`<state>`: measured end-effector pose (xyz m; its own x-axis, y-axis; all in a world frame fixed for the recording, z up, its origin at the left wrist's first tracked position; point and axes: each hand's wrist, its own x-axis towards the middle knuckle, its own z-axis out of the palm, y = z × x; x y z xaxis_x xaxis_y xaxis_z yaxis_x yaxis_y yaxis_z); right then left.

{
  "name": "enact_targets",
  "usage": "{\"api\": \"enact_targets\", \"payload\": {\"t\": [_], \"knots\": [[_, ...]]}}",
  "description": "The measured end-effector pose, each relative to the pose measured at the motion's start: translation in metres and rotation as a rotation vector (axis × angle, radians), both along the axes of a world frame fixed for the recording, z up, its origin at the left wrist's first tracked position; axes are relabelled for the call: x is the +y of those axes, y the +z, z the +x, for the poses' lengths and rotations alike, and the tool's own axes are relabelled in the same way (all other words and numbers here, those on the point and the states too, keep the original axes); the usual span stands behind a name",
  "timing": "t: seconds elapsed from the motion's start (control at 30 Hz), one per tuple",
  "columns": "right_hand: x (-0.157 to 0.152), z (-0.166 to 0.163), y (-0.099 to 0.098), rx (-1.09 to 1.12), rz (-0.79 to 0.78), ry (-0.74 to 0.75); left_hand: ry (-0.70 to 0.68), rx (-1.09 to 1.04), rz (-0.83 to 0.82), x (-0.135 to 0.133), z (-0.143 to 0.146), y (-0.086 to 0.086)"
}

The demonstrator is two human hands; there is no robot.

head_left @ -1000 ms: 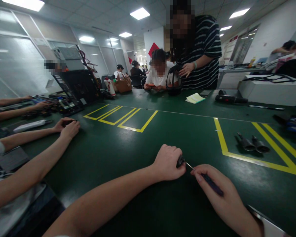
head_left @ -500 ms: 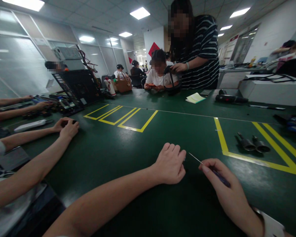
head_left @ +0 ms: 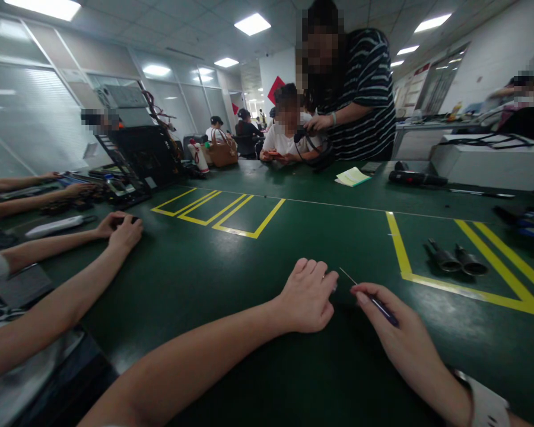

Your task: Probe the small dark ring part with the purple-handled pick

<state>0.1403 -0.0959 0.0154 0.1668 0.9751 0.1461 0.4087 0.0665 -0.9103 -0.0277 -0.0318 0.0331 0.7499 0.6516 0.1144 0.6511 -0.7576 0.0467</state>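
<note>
Ceiling lights (head_left: 253, 24) shine above the green, yellow-taped table (head_left: 196, 267) and the screwdriver (head_left: 385, 312).

The screwdriver (head_left: 385, 311) is right of the left grip (head_left: 308, 298).

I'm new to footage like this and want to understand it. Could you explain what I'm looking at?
There's no robot here: a person is working with two bare hands. Every picture comes from one camera worn on that person's head, looking forward and down.

The right hand holds a thin screwdriver, its tip pointing towards the left hand. That left hand is curled; whatever it may hold is hidden.

The green table is marked with yellow tape. Two metal pieces lie inside the taped outline on the right, and a paper lies farther back.

The hands at the left belong to a co-worker.
</note>
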Motion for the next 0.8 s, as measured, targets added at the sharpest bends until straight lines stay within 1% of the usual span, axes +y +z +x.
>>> {"api": "enact_targets", "payload": {"t": [0.1, 0.2, 0.27, 0.33, 0.47, 0.6, 0.8], "knots": [[-0.005, 0.004, -0.001, 0.037, -0.02, -0.005, 0.09, -0.213, -0.115, 0.009, -0.005, -0.006], [-0.011, 0.008, -0.005, 0.157, 0.027, 0.07, 0.174, -0.45, -0.216, 0.02, -0.009, -0.015], [-0.014, 0.009, -0.007, 0.22, 0.063, 0.154, 0.18, -0.557, -0.256, 0.026, -0.011, -0.021], [-0.015, 0.008, -0.008, 0.225, 0.049, 0.213, 0.159, -0.615, -0.26, 0.029, -0.011, -0.026], [-0.013, 0.004, 0.0, 0.171, -0.011, 0.263, 0.127, -0.617, -0.222, 0.03, -0.01, -0.031], [-0.012, 0.0, 0.008, 0.135, -0.028, 0.275, 0.134, -0.575, -0.207, 0.029, -0.009, -0.03], [-0.011, -0.001, 0.006, 0.091, -0.044, 0.265, 0.087, -0.518, -0.197, 0.026, -0.009, -0.025]]}}
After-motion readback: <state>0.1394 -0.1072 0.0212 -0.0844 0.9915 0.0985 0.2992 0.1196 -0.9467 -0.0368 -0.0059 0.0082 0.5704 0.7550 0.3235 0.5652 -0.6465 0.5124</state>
